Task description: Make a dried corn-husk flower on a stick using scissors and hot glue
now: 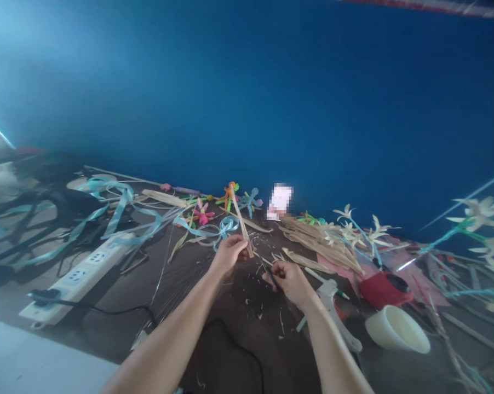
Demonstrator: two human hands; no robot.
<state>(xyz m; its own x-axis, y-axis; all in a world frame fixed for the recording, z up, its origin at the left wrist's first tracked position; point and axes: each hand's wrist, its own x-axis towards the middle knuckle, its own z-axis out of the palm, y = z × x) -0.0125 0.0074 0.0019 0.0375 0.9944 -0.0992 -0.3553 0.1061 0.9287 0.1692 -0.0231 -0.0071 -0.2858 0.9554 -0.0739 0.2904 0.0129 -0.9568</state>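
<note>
Dark brown tabletop (pixel 247 334) beneath us. Nearest, round cream plastic cup (pixel 397 329) and white plastic glue gun (pixel 335 314). Our right hand (pixel 290 282) grips slim dark tool (pixel 270 274); left hand (pixel 229 256) pinches long pale flat strip (pixel 241 221), bright fuzzy figures (pixel 204 212) beyond.

There was one power strip (pixel 86 272), one white cup (pixel 380 327) and one glue gun (pixel 340 322). One pale strip (pixel 239 214) and one dark tool (pixel 270 273) were in hand.
</note>
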